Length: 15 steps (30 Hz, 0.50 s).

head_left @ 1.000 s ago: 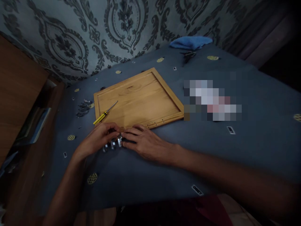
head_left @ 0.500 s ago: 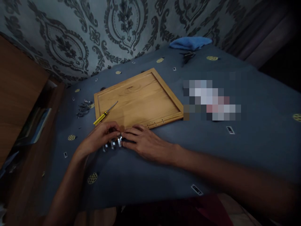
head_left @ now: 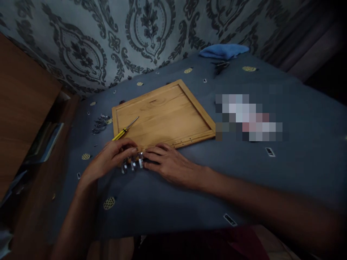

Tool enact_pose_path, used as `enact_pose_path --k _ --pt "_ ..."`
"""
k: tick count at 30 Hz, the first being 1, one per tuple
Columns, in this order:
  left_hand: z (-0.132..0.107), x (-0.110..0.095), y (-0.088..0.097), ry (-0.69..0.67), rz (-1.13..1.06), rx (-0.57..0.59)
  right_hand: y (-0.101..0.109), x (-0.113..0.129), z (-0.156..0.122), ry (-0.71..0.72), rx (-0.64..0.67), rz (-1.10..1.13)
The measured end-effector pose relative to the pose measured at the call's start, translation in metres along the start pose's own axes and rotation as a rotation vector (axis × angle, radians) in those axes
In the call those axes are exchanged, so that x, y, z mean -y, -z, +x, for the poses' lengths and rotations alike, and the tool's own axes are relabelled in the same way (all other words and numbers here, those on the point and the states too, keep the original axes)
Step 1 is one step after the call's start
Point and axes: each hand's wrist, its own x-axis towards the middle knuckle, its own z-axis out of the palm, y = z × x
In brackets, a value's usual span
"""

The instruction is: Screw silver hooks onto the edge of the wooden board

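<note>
A framed wooden panel (head_left: 165, 115) lies flat on a blue patterned cloth (head_left: 189, 191). A yellow-handled screwdriver (head_left: 125, 129) rests on the panel's left part. At the panel's near edge my left hand (head_left: 111, 159) and my right hand (head_left: 168, 164) meet over a small shiny metal fitting (head_left: 132, 164) with several rounded parts. Both hands' fingers are curled and pinched round it. The light is dim, so its shape is unclear.
A small pile of metal bits (head_left: 99, 122) lies left of the panel. A blue cloth (head_left: 223, 50) and a dark tool (head_left: 221, 65) sit at the far side by the patterned wall. A wooden cabinet (head_left: 24, 108) stands at the left. A blurred patch lies right of the panel.
The view has shifted slightly; both hands stay at the metal fitting by the panel's near edge.
</note>
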Motion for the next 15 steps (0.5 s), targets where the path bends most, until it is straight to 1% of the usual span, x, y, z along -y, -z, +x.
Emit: enact_pose_path --k 2,5,10,15 --pt "-0.006 0.002 -0.002 -0.002 -0.019 -0.049 -0.001 0.000 0.000 0.004 0.009 0.000" --pt "-0.016 0.008 -0.012 -0.039 -0.017 -0.108 -0.001 0.000 -0.002 0.005 0.002 0.000" --pt "-0.025 0.014 -0.027 -0.054 0.016 -0.113 -0.003 0.000 -0.002 0.010 -0.026 0.026" --pt "-0.027 0.009 -0.031 -0.087 0.073 -0.138 -0.004 -0.002 -0.001 0.013 -0.026 0.046"
